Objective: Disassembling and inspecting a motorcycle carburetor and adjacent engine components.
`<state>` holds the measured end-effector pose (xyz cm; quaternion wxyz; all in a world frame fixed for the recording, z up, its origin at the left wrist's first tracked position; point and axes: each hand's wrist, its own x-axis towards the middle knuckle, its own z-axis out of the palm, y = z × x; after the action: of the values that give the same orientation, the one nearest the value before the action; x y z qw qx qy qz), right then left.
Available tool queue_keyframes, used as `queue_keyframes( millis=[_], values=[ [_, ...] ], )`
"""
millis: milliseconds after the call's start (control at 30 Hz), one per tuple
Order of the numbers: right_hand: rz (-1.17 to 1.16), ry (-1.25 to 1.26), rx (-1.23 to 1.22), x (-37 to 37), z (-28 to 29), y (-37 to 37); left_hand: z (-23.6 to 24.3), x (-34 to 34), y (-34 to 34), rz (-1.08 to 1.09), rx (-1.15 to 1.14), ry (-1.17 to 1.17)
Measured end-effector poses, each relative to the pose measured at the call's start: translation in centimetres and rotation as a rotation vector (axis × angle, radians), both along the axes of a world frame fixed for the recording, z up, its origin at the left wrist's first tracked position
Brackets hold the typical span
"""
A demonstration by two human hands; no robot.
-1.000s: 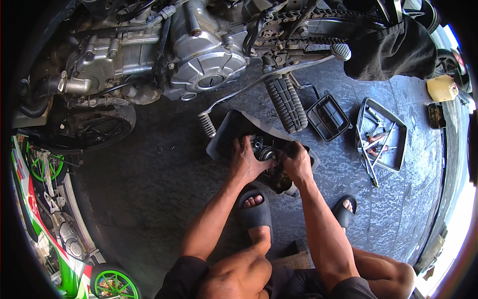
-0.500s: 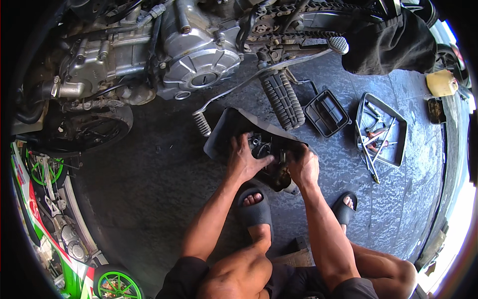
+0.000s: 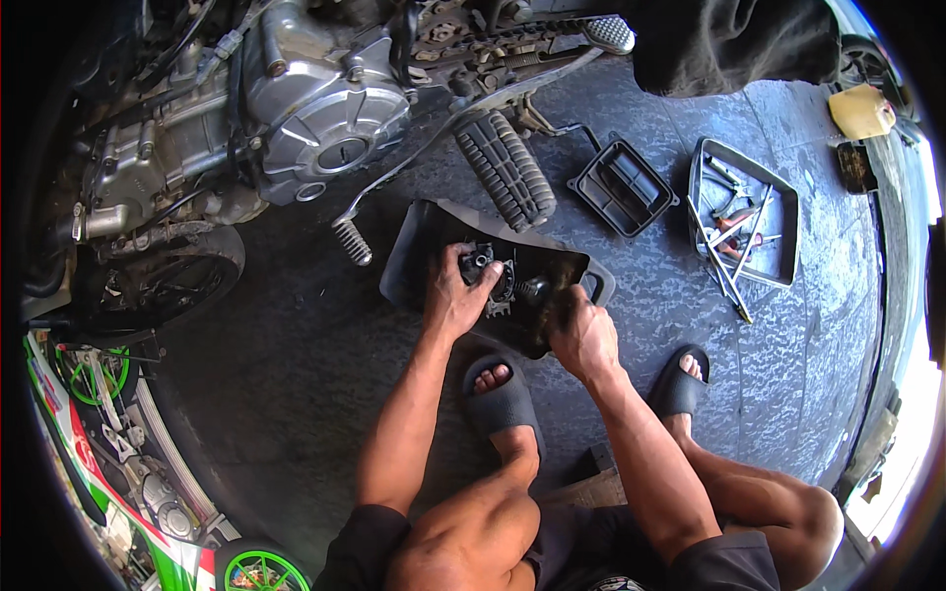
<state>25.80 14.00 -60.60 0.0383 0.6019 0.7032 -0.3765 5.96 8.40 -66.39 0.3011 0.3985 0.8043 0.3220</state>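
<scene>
A black cut-open plastic container (image 3: 409,258) with a handle opening at its right end lies on the floor in front of me. Over its middle, my left hand (image 3: 453,303) is closed round a dark metal part (image 3: 480,258) that looks like a carburetor, thumb on its near side. Right of this part, at the container's near right edge, my right hand (image 3: 587,340) is curled, knuckles up. Its fingertips are hidden and blurred, so what they hold cannot be made out. Small metal pieces show between the two hands.
Above the container hang a motorcycle engine (image 3: 325,123), a rubber footrest (image 3: 505,169) and a bent pedal lever. To the right lie a black open box (image 3: 626,187) and a tray (image 3: 791,231) of hand tools. My sandalled feet flank the near side. A green-wheeled motorcycle (image 3: 148,483) stands at left.
The whole view has shifted, with most things now further left. My left hand now grips the carburetor-like part more plainly. My right hand has drawn nearer to me, along the container's right edge.
</scene>
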Motion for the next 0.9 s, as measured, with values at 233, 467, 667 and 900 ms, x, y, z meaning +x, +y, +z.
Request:
queue_keyframes(
  millis=[233, 467, 667, 900],
  values=[
    [-0.088, 0.240, -0.134, -0.5, -1.1, 0.5, 0.3, -0.5, 1.3, 0.053, -0.116, -0.063],
    [-0.288, 0.442, -0.163, -3.0, -3.7, 0.7, 0.0, -0.4, 1.5, 0.038, -0.130, -0.022],
    [-0.501, 0.583, -0.220, -3.2, -3.0, 0.6, 0.0, -1.0, 0.9, 0.071, -0.142, -0.092],
    [-0.541, 0.599, -0.026, -0.6, -1.3, 0.9, -0.4, -1.7, -0.6, 0.129, -0.014, -0.260]
  ],
)
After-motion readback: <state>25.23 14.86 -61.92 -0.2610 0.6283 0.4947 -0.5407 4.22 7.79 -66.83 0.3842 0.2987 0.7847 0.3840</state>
